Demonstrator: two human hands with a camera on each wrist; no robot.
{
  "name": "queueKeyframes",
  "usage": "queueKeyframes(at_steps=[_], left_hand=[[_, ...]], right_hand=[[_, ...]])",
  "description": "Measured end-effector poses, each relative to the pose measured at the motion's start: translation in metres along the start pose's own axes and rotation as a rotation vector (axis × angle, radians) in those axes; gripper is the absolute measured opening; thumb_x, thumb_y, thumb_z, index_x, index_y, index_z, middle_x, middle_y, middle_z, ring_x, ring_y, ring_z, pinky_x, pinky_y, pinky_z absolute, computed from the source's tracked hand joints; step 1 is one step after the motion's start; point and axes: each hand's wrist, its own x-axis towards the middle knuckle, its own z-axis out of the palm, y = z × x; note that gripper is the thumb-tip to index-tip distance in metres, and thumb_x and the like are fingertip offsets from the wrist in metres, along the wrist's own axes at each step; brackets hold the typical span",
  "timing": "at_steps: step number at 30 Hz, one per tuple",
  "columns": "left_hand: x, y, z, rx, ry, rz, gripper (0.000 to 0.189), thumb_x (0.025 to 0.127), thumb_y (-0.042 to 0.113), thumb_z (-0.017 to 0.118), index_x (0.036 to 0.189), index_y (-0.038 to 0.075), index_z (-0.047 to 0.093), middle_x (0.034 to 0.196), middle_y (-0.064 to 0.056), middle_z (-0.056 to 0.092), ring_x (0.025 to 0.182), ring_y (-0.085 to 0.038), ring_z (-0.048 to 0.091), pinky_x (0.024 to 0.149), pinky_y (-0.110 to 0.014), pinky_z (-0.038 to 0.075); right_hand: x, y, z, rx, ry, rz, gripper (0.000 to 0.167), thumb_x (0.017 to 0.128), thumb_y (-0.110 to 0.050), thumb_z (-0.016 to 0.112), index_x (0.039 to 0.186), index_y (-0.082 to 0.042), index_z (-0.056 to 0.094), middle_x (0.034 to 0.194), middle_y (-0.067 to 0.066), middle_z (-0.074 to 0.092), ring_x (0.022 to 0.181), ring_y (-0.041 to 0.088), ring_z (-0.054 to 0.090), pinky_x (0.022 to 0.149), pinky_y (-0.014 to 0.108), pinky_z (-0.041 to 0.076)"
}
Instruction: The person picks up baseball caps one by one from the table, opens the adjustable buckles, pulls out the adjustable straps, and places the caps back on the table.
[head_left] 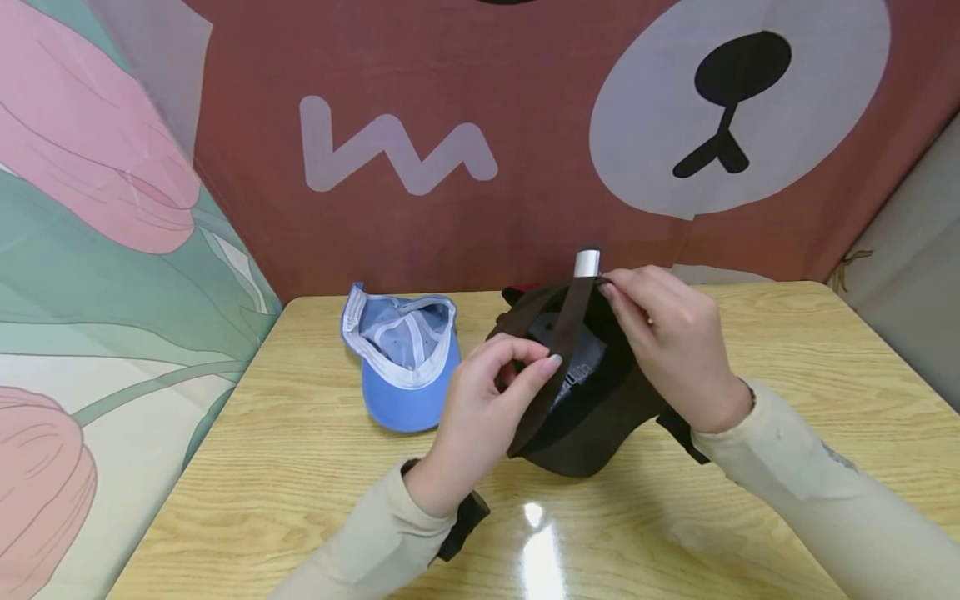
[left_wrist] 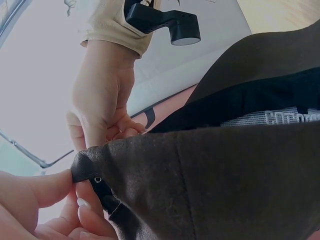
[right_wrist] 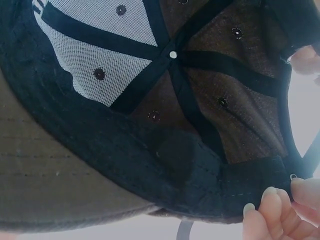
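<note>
A dark brown baseball cap (head_left: 592, 450) is held between both hands, its inside and pale label facing the head camera. My left hand (head_left: 487, 408) pinches the cap's back strap (head_left: 572, 317) between thumb and fingertip. At the strap's upper end shows a shiny silver metal piece (head_left: 587, 263). The right hand (head_left: 675, 342) pinches the cap's edge just beside that metal piece. In the right wrist view, a small metal ring (right_wrist: 293, 177) sits at the right fingertips, and the white mesh lining (right_wrist: 110, 75) shows inside the crown.
A blue cap (head_left: 411, 404) lies inside up on the wooden table (head_left: 285, 467), left of the brown one. A bit of red shows behind the brown cap. Behind the table hangs a printed cloth (head_left: 540, 150) with a bear's snout; a flower print covers the left side.
</note>
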Motion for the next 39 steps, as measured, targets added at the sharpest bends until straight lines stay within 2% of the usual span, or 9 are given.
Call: queueKeyframes(at_steps=[12,19,30,32,35,37,39], left_hand=[[-0.0009,0.0015,0.0003,0.017,-0.005,-0.010,0.006,0.087,0.008,0.072,0.088,0.002,0.070,0.077,-0.002,0.059,0.068,-0.014,0.047,0.059,-0.025,0.040],[-0.0026,-0.0014,-0.0004,0.017,-0.011,0.010,0.008,0.089,0.010,0.071,0.089,0.002,0.070,0.081,-0.003,0.062,0.068,-0.014,0.047,0.059,-0.026,0.041],[-0.0050,-0.0003,-0.0016,0.008,-0.022,0.001,0.007,0.089,0.010,0.070,0.088,0.002,0.070,0.081,-0.003,0.062,0.068,-0.014,0.046,0.060,-0.025,0.040],[-0.0053,-0.0006,-0.0019,0.006,-0.025,-0.001,0.007,0.089,0.009,0.071,0.088,0.002,0.070,0.081,-0.003,0.062,0.068,-0.014,0.047,0.060,-0.025,0.040],[-0.0060,-0.0009,-0.0025,-0.011,-0.024,-0.008,0.005,0.088,0.007,0.071,0.088,0.002,0.070,0.080,-0.003,0.061,0.068,-0.014,0.046,0.060,-0.025,0.040],[-0.0067,-0.0020,-0.0034,-0.055,-0.011,-0.019,0.005,0.088,0.005,0.070,0.089,0.000,0.069,0.080,-0.004,0.060,0.069,-0.015,0.046,0.060,-0.024,0.039],[-0.0072,-0.0040,-0.0047,-0.106,0.024,-0.042,0.006,0.089,0.004,0.068,0.090,-0.001,0.067,0.079,-0.005,0.058,0.069,-0.015,0.046,0.060,-0.024,0.038]], right_hand=[[-0.0002,0.0006,-0.0015,-0.005,-0.007,0.004,0.050,0.103,-0.038,0.044,0.093,0.006,0.068,0.082,0.016,0.065,0.071,0.024,0.057,0.066,0.030,0.044],[0.0007,0.0009,-0.0013,-0.006,0.009,0.014,0.051,0.103,-0.038,0.045,0.092,0.006,0.067,0.079,0.016,0.063,0.067,0.023,0.054,0.063,0.028,0.041],[0.0021,0.0021,-0.0022,-0.016,0.034,0.019,0.048,0.102,-0.035,0.047,0.091,0.007,0.067,0.073,0.015,0.060,0.061,0.021,0.048,0.058,0.028,0.036],[0.0024,0.0028,-0.0027,-0.019,0.036,0.021,0.042,0.102,-0.030,0.051,0.091,0.007,0.067,0.073,0.016,0.060,0.060,0.021,0.047,0.058,0.028,0.035],[0.0030,0.0043,-0.0032,-0.026,0.042,0.035,0.021,0.096,-0.012,0.061,0.092,0.008,0.067,0.075,0.017,0.061,0.061,0.022,0.048,0.058,0.029,0.035],[0.0034,0.0053,-0.0039,-0.033,0.044,0.048,0.010,0.089,-0.001,0.066,0.092,0.008,0.067,0.076,0.018,0.062,0.061,0.023,0.049,0.059,0.029,0.036],[0.0036,0.0062,-0.0050,-0.041,0.045,0.058,0.008,0.085,0.004,0.069,0.091,0.009,0.067,0.077,0.019,0.063,0.062,0.024,0.050,0.060,0.029,0.037]])
